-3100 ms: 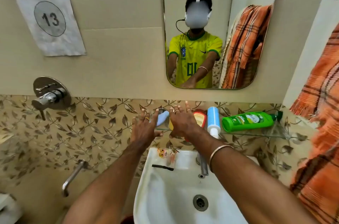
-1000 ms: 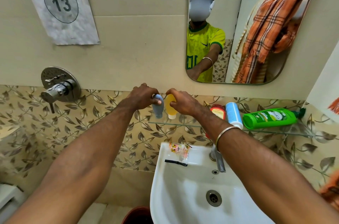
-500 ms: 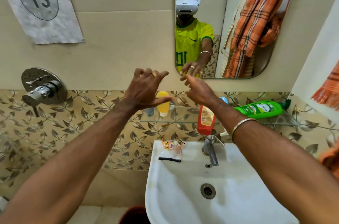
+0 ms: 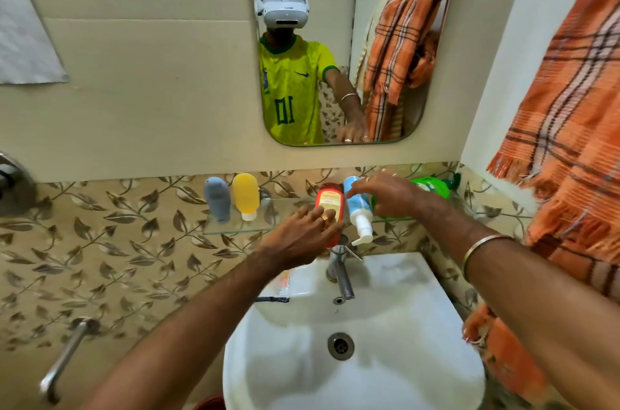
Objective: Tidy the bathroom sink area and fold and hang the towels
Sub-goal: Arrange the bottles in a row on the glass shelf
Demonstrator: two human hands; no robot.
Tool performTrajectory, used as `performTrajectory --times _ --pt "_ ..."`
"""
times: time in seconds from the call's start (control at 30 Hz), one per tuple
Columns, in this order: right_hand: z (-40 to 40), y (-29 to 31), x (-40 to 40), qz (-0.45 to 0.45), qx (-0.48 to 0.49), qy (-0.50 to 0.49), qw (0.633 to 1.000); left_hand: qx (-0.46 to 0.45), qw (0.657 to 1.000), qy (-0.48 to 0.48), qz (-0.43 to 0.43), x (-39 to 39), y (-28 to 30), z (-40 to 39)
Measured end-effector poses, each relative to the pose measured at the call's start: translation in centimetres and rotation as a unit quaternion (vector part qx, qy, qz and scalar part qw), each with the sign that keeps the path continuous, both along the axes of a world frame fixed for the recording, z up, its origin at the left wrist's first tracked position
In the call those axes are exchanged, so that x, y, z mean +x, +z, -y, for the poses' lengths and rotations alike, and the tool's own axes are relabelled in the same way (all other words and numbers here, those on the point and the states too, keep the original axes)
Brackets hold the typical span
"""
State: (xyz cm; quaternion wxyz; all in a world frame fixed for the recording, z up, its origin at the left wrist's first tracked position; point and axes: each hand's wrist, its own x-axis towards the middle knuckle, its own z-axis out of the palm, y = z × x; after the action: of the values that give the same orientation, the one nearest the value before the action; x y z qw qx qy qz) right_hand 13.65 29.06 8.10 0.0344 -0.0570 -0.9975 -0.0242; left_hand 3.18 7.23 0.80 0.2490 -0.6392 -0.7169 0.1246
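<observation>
Both hands spread – left [image 4: 302, 235] on glossy red bottle [image 4: 330, 205], right [image 4: 392, 195] above blue pump bottle [image 4: 357, 205], glass shelf [image 4: 235, 228]

Both hands are moving right along the glass shelf [image 4: 235, 227]: left hand [image 4: 302, 235] is touching the red plastic bottle [image 4: 330, 205], right hand [image 4: 392, 196] is reaching over the blue pump bottle [image 4: 357, 205].

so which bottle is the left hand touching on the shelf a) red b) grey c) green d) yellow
a: the left hand lays its fingers on the front of the red bottle, well clear of the grey bottle and the yellow bottle.
</observation>
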Motion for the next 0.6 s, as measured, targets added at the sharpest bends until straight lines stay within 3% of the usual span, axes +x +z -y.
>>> performTrajectory --times 0.1,0.27,0.47,0.6 --pt "-0.3 -1.2 0.1 0.052 0.037 0.014 0.998 0.02 0.999 -0.034 0.004 0.1 0.5 0.1" --pt "0.2 -2.2 -0.3 0.032 0.049 0.025 0.998 0.064 0.995 -0.074 -0.017 -0.3 2.7 1.1" --pt "0.3 -1.8 -0.4 0.022 0.034 0.035 0.999 0.128 0.987 -0.033 0.087 -1.4 7.5 2.8" --pt "0.5 -1.6 -0.9 -0.064 -0.082 0.06 0.993 0.178 0.965 0.039 0.189 -2.8 10.7 3.8"
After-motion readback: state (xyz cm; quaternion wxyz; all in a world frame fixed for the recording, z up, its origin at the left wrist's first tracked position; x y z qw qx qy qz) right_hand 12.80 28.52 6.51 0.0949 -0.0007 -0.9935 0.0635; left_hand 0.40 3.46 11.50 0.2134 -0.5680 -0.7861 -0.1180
